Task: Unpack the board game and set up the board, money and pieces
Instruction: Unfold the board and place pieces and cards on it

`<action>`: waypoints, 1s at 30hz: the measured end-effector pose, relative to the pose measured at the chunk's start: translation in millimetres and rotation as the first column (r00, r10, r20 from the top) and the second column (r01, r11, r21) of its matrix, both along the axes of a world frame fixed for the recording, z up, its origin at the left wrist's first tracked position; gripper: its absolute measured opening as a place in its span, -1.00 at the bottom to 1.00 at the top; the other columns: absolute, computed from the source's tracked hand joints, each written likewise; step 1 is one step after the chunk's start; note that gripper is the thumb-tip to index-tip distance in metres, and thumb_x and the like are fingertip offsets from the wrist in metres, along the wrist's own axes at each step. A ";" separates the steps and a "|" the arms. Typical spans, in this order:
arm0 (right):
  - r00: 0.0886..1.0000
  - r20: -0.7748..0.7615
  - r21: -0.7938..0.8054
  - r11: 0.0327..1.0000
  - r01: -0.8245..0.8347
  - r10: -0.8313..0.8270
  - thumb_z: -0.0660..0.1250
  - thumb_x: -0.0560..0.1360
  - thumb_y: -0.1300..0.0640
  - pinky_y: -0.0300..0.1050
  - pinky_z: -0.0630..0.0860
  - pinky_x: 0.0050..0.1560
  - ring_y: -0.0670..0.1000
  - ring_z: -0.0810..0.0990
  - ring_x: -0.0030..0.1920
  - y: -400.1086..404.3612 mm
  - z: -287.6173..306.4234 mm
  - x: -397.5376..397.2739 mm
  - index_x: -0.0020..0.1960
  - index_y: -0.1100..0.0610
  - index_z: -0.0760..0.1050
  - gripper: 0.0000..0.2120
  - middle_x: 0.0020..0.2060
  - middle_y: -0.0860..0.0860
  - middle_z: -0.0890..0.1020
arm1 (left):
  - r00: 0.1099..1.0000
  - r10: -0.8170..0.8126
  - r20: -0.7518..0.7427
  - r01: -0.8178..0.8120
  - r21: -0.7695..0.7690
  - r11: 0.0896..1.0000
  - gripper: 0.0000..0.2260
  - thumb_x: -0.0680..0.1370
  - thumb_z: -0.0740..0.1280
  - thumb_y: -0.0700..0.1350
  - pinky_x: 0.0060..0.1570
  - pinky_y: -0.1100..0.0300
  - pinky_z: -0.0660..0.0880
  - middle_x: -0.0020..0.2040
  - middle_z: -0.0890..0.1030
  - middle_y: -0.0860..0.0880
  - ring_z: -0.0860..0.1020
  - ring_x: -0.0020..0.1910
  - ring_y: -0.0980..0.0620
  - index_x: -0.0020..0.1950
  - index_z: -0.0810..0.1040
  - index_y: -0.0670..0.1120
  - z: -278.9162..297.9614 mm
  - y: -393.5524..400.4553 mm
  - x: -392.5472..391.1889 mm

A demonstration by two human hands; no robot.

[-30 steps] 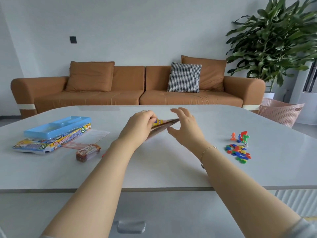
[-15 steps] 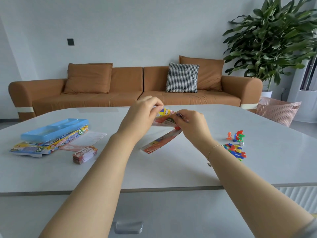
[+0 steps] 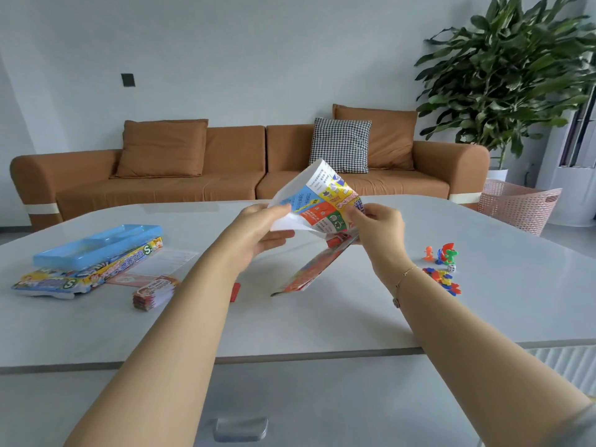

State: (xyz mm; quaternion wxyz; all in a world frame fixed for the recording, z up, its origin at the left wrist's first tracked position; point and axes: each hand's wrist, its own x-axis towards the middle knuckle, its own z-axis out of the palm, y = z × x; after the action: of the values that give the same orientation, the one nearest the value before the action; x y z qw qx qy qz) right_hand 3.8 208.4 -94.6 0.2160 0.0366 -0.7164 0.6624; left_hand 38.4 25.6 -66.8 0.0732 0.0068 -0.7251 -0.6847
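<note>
Folded paper game board point(image 3: 324, 201) held half-unfolded above table point(image 3: 322, 317), lower edge resting on the surface. Pinched at its left flap by left hand point(image 3: 258, 229), at its right by right hand point(image 3: 377, 227), fingers curled on paper. Box point(image 3: 87, 272), blue tray point(image 3: 96, 243), money stack point(image 3: 153, 291) lay left; coloured pieces point(image 3: 443, 272) lay right.
</note>
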 end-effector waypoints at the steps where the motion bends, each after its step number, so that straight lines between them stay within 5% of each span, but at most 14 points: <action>1: 1.000 0.012 -0.007 1.000 -0.005 0.006 0.32 0.51 0.14 -0.07 0.66 -0.25 0.04 0.69 -0.23 0.1 0.7 -0.1 -0.19 0.17 0.58 -0.85 -0.21 0.08 0.68 | 1.000 -0.007 -0.014 0.008 0.074 0.997 -0.81 0.54 0.31 -0.20 -0.02 0.17 0.59 0.01 0.64 -0.11 0.63 -0.08 -0.03 0.14 0.55 -0.18 0.9 1.3 1.0; 6: 0.989 0.090 -0.063 0.991 -0.115 0.120 0.36 0.48 0.13 -0.03 0.66 -0.22 0.05 0.68 -0.19 3.3 9.2 3.0 -0.15 0.19 0.60 -0.87 -0.20 0.09 0.69 | 0.994 0.094 -0.061 -0.086 0.128 0.988 -0.81 0.48 0.21 -0.46 -0.20 0.29 0.61 -0.07 0.63 -0.18 0.65 -0.20 -0.03 -0.13 0.56 -0.24 6.3 -8.4 -0.6; 10: 0.937 0.210 -0.125 0.958 -0.257 0.279 0.42 0.45 0.15 -0.16 0.62 -0.31 0.02 0.63 -0.37 9.5 22.4 13.1 -0.14 0.22 0.59 -0.88 -0.30 0.10 0.70 | 0.990 0.111 -0.085 -0.105 0.079 0.991 -0.82 0.48 0.30 -0.39 -0.29 0.35 0.55 -0.13 0.65 -0.09 0.63 -0.22 0.07 -0.01 0.60 -0.18 9.9 -29.7 1.7; 13: 0.905 0.294 -0.074 0.952 -0.298 0.306 0.41 0.46 0.08 -0.28 0.48 -0.57 -0.03 0.62 -0.53 18.8 30.8 21.8 -0.11 0.21 0.56 -0.81 -0.47 0.03 0.66 | 0.973 0.209 -0.101 -0.202 0.067 0.977 -0.83 0.45 0.39 -0.34 -0.29 0.37 0.53 -0.21 0.66 0.01 0.60 -0.20 0.14 -0.02 0.60 -0.14 4.1 -48.5 -1.4; 16: 0.907 0.269 -0.137 0.945 -0.298 0.325 0.39 0.48 0.09 -0.30 0.42 -0.63 -0.04 0.60 -0.57 22.8 31.0 26.3 -0.13 0.20 0.53 -0.83 -0.53 0.00 0.63 | 0.944 0.327 -0.044 -0.325 0.051 0.944 -0.65 0.44 0.42 -0.33 -0.19 0.32 0.53 -0.13 0.62 -0.09 0.60 -0.19 0.07 0.20 0.51 -0.19 -9.5 -56.2 -8.1; 19: 0.909 0.232 -0.210 0.930 -0.301 0.346 0.36 0.51 0.14 -0.31 0.40 -0.65 -0.06 0.58 -0.60 22.8 26.7 23.5 -0.18 0.21 0.50 -0.84 -0.56 -0.02 0.61 | 0.980 0.181 0.078 -0.191 0.158 0.969 -0.63 0.47 0.43 -0.21 -0.13 0.20 0.55 -0.05 0.64 -0.16 0.63 -0.13 -0.01 0.24 0.45 -0.17 -18.3 -50.1 -11.2; 22: 0.900 0.233 -0.258 0.915 -0.309 0.369 0.36 0.51 0.13 -0.30 0.40 -0.65 -0.07 0.58 -0.59 22.4 27.6 22.5 -0.12 0.23 0.50 -0.84 -0.56 -0.01 0.61 | 0.980 -0.046 0.195 0.032 0.075 0.997 -0.73 0.47 0.44 -0.07 -0.09 0.17 0.56 0.03 0.66 -0.15 0.63 -0.06 -0.01 0.12 0.53 -0.12 -15.9 -35.7 -6.7; 26: 0.874 0.297 -0.281 0.910 -0.305 0.384 0.40 0.45 -0.08 -0.19 0.55 -0.44 0.02 0.67 -0.42 24.2 24.8 8.7 0.01 0.21 0.56 -0.65 -0.33 0.05 0.71 | 0.982 0.094 0.165 -0.069 -0.151 0.986 -0.80 0.47 0.43 -0.01 -0.13 0.21 0.46 -0.04 0.62 -0.09 0.56 -0.08 0.01 -0.06 0.57 -0.13 -15.8 -28.8 -7.7; 28: 0.866 0.313 -0.295 0.907 -0.301 0.389 0.42 0.40 -0.16 -0.08 0.60 -0.26 0.07 0.70 -0.27 25.0 22.8 4.7 0.17 0.22 0.55 -0.48 -0.14 0.09 0.72 | 0.983 0.020 0.181 0.020 -0.218 0.976 -0.69 0.50 0.37 0.09 0.00 0.22 0.50 -0.03 0.67 -0.06 0.62 -0.01 0.00 0.02 0.62 -0.14 -16.3 -30.6 -4.7; 30: 0.888 0.265 -0.324 0.902 -0.284 0.375 0.40 0.45 -0.08 -0.14 0.59 -0.34 0.04 0.70 -0.32 26.2 20.7 4.0 0.15 0.23 0.54 -0.57 -0.20 0.08 0.72 | 0.983 -0.089 0.161 0.119 -0.190 0.975 -0.79 0.53 0.33 0.07 -0.11 0.34 0.54 -0.16 0.70 0.03 0.66 -0.12 0.12 -0.08 0.62 -0.05 -15.4 -29.7 3.0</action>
State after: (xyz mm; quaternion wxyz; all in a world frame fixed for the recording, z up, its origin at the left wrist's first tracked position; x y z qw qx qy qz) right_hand 7.7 234.6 -73.9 -0.0173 0.0199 -0.6252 0.7800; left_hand 41.5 -4.1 -82.2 -0.0176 0.0134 -0.7926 -0.6094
